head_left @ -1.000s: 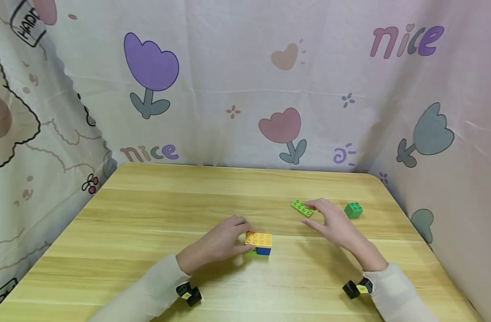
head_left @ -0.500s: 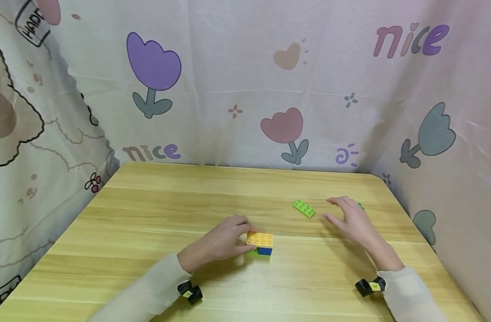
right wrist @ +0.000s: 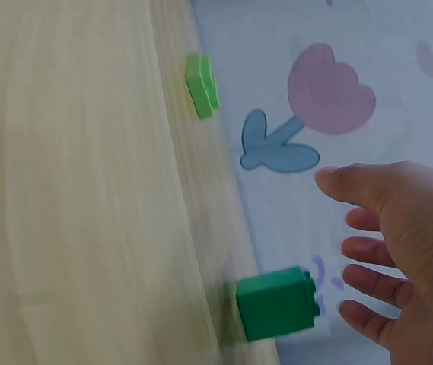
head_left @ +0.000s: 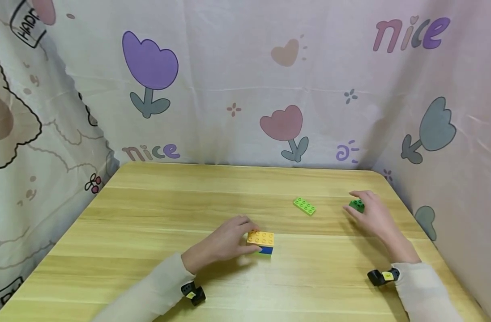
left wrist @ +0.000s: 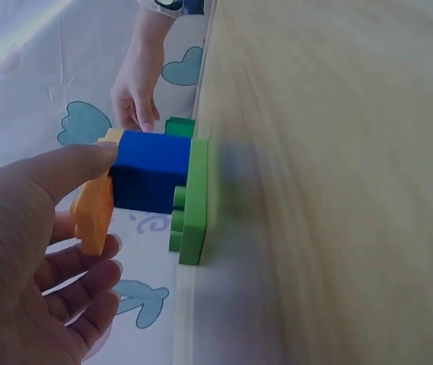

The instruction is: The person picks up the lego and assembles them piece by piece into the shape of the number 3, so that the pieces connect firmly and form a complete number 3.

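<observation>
A small stack of toy building bricks stands on the table: a yellow-orange brick on top, a blue brick under it and a light green plate at the bottom. My left hand grips this stack, thumb along its near side and fingers at the far side. Over to the right, my right hand reaches around a dark green brick, thumb and fingers spread apart. In the right wrist view a gap shows between those fingers and the green brick.
A flat lime-green plate brick lies on the wooden table between the two hands, farther back. Behind the table and along its sides hangs a printed cloth.
My right hand has moved right, from beside the lime plate to the dark green brick. The left hand stays at the stack, its thumb now farther across the blue brick.
</observation>
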A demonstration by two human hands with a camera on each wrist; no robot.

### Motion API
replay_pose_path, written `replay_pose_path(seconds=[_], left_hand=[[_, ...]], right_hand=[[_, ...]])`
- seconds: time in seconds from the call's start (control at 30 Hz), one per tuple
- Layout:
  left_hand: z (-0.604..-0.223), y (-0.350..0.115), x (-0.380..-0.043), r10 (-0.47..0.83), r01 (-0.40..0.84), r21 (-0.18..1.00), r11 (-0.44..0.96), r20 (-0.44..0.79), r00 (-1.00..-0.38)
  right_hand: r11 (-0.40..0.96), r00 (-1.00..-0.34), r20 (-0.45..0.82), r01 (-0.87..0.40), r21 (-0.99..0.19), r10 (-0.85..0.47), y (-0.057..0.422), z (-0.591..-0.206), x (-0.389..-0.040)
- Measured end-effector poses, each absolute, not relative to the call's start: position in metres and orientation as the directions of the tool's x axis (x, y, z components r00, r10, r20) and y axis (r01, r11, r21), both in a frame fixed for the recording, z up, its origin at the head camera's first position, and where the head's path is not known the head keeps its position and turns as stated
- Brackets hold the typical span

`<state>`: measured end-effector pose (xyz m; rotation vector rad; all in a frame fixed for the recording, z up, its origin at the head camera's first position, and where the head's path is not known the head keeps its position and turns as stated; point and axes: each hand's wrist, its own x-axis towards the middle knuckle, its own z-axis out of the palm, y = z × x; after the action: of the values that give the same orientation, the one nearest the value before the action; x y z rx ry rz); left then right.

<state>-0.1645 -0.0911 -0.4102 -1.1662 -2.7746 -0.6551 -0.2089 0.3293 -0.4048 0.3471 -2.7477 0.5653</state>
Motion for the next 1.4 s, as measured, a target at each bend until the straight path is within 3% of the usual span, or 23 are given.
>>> replay_pose_path(seconds=[0.67, 1.07, 1.4], left_hand=[[-0.422, -0.085, -0.162, 0.61, 0.631, 0.49, 0.602, 0.227, -0.759], [-0.421, -0.086, -0.159, 0.618, 0.673, 0.417, 0.611, 0.28, -0.734], [-0.418, -0.085, -0.159, 0.646, 0.724, 0.361, 0.587, 0.329, -0.688]], right_hand=[[0.917, -0.946, 0.311, -0.2, -0.344, -0.09, 0.357, -0.419, -0.212], [0.915, -0.973, 0.222, -0.149, -0.374, -0.068, 0.359, -0.421, -0.215], [0.912, -0.972, 0.226, -0.153, -0.38, -0.068, 0.36, -0.423, -0.215]])
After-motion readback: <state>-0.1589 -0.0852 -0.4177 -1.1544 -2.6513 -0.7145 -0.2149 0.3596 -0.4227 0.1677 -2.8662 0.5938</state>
